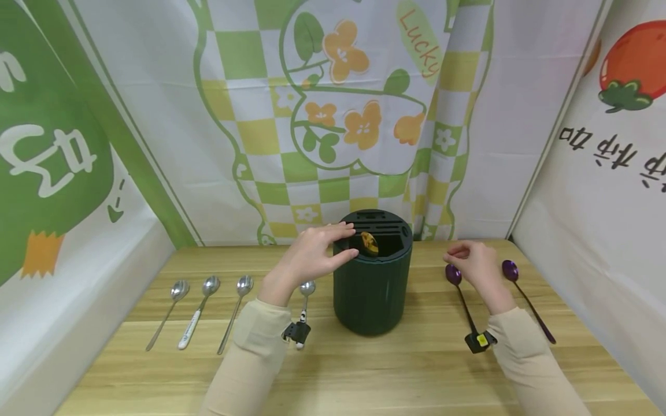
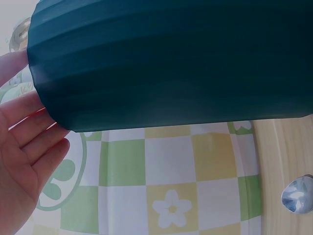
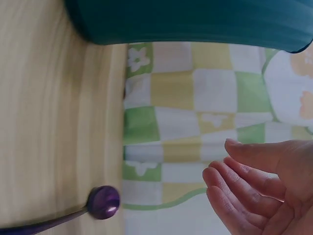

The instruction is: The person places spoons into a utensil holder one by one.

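Note:
A dark green ribbed utensil holder (image 1: 370,294) stands upright on the wooden table, its slotted black top partly uncovered. The gold bowl of a spoon (image 1: 369,244) pokes up from its opening. At the holder's left rim is my left hand (image 1: 314,248), thumb and fingers extended and spread, with fingertips right at the edge in the left wrist view. My right hand (image 1: 474,263) hovers just above the bowl of a purple spoon (image 1: 454,274), fingers loosely bent and nothing between them. A second purple spoon (image 1: 510,270) lies to the right of that hand.
Left of the holder, several silver spoons lie in a row, among them a white-handled spoon (image 1: 190,329) and one with a patterned handle (image 1: 307,289) partly behind my left wrist. A checkered curtain (image 1: 333,190) hangs behind the table, with printed cloth on both sides.

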`<state>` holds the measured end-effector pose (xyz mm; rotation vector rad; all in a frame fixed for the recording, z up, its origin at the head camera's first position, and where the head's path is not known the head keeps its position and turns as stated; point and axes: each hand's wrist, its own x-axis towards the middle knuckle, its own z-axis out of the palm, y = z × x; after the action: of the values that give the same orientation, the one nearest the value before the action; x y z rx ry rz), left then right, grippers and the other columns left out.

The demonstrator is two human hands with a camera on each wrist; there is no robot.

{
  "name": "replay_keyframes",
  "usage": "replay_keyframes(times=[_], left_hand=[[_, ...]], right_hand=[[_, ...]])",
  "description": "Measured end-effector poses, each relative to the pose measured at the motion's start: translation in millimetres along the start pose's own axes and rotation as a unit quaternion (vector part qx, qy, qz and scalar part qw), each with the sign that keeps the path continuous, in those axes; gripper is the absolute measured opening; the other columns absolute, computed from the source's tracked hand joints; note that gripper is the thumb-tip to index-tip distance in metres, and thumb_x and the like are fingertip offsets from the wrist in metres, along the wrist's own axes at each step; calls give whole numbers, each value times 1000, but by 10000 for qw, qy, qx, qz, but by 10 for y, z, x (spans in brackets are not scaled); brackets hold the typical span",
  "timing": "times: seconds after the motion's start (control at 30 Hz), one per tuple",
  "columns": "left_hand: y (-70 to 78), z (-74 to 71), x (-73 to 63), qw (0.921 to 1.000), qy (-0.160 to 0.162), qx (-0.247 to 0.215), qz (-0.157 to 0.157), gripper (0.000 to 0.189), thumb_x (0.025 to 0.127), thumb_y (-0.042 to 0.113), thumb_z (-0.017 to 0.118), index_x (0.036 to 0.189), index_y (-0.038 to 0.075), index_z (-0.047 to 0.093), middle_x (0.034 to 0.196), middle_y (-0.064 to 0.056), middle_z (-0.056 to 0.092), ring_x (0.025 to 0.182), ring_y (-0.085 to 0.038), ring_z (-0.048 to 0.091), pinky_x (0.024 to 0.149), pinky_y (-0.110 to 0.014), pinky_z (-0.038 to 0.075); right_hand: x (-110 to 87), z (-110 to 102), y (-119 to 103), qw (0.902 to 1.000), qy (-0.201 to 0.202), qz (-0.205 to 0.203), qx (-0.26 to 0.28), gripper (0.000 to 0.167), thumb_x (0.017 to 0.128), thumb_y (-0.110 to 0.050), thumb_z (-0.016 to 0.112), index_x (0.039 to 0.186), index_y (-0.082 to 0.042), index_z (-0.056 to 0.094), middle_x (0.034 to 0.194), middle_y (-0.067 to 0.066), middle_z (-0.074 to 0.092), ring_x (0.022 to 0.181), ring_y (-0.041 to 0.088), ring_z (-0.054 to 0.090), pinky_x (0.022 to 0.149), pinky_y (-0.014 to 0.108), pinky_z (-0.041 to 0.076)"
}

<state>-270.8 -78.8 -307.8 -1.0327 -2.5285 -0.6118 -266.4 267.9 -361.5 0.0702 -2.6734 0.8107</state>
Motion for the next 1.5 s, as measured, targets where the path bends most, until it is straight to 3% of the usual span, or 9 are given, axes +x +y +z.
replay_keyframes(times=[0.33, 0.77, 1.13, 1.5], left_hand=[[17, -17, -3, 10000, -54, -19, -19, 51, 92, 46, 56, 131, 14, 58, 137, -3, 54, 128, -20, 51, 105, -43, 41], [24, -25, -4, 10000, -47, -33, -15, 51, 92, 46, 56, 132, 14, 58, 137, -3, 54, 128, -21, 50, 105, -42, 41], [20, -21, -5, 9999, -95, 13, -45, 51, 92, 47, 56, 132, 14, 58, 138, -3, 54, 128, -21, 51, 106, -42, 41], [28, -31, -10, 9999, -129, -39, -88, 51, 93, 47, 56, 132, 15, 57, 138, -2, 54, 129, -21, 49, 106, -42, 40]], right_hand=[[-14, 97, 215, 9991, -72, 366, -189, 22, 85, -20, 70, 91, 0, 70, 88, 18, 72, 80, 32, 67, 61, 33, 49], [-55, 209, 426, 9976, -275, 517, -364, 24, 83, -21, 72, 91, 1, 69, 88, 19, 70, 73, 28, 64, 59, 35, 48], [-135, 270, 560, 9919, -757, 941, -405, 27, 84, -21, 70, 97, 3, 68, 98, 23, 67, 86, 37, 63, 69, 45, 50], [-153, 338, 664, 9820, -1034, 1402, -736, 30, 78, -28, 71, 97, -5, 69, 105, 27, 64, 90, 41, 61, 61, 40, 44]])
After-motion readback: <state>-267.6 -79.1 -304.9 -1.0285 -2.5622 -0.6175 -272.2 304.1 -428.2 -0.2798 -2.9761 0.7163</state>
